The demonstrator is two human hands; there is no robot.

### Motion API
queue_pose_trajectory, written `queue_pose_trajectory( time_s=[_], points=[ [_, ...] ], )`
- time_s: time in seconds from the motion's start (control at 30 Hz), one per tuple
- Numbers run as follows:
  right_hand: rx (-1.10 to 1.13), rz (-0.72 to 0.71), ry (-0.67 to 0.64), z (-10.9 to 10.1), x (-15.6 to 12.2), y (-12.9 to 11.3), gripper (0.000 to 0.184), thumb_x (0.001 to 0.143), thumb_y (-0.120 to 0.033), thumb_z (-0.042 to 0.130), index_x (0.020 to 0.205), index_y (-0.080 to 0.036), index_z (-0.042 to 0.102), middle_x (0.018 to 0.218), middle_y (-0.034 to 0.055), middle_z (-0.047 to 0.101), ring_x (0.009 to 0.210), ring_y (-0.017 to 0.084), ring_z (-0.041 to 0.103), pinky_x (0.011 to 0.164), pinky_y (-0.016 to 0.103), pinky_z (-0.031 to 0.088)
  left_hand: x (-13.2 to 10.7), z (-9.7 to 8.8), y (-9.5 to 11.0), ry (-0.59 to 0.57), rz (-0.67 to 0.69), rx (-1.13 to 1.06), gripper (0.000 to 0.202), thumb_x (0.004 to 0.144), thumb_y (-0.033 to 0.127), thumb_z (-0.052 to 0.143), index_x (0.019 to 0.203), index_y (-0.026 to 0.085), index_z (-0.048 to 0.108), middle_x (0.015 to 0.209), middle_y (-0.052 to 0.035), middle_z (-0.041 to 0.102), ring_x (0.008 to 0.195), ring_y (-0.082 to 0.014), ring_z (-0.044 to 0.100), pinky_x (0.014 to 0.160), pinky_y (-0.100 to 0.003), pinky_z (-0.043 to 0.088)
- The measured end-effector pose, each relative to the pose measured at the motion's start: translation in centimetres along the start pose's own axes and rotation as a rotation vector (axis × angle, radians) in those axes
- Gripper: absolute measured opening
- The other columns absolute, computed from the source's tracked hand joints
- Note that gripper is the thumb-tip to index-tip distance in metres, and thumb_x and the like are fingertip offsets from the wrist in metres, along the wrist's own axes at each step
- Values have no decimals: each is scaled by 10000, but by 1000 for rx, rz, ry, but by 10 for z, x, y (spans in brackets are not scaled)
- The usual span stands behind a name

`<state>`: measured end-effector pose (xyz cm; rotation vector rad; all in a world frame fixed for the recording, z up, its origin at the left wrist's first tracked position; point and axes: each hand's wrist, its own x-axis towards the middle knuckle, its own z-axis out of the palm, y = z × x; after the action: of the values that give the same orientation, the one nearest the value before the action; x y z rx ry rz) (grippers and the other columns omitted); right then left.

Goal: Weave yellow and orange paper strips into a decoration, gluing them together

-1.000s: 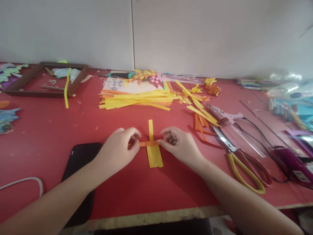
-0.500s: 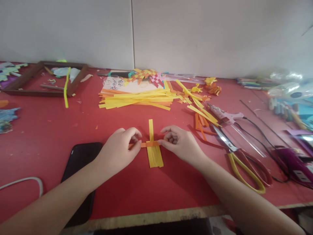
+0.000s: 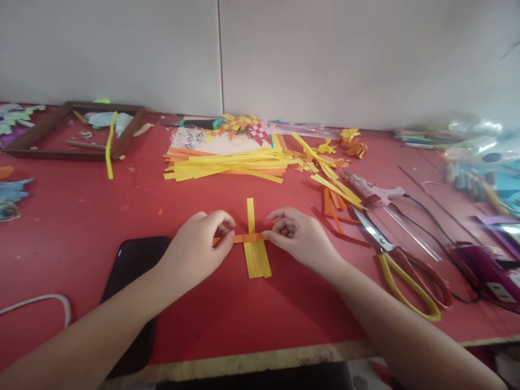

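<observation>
You pinch the orange strip (image 3: 247, 238) at both ends, left hand (image 3: 199, 246) and right hand (image 3: 300, 235) each closed on it. It crosses the yellow strips (image 3: 255, 262) on the counter (image 3: 81, 216), a touch higher than a second ago; the crossing has hardly changed.

Yellow-handled scissors (image 3: 384, 250) lie beside what looks like a glue gun (image 3: 371, 191).

Head camera, looking forward-down, near red table (image 3: 81, 216)
</observation>
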<state>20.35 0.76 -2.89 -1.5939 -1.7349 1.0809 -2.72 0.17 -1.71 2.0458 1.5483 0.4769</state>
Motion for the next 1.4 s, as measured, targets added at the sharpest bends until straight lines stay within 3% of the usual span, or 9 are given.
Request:
queue_pose_trajectory(
  time_s=[0.77, 1.4],
  points=[
    [-22, -5, -19, 1, 2, 5, 269, 767, -365, 692, 970, -224, 586, 699, -17, 647, 618, 143, 608, 636, 296, 503, 0, 1, 1, -11, -17, 20, 95, 876, 299, 494, 909, 237, 557, 804, -26, 642, 848, -248, 585, 709, -370, 445],
    [71, 56, -67, -4, 3, -4, 289, 778, -394, 678, 982, -210, 589, 704, -18, 648, 602, 130, 580, 606, 277, 465, 0, -1, 3, 13, -29, -31, 98, 879, 308, 492, 923, 241, 549, 831, -29, 677, 857, -248, 651, 715, -387, 503]
  ],
)
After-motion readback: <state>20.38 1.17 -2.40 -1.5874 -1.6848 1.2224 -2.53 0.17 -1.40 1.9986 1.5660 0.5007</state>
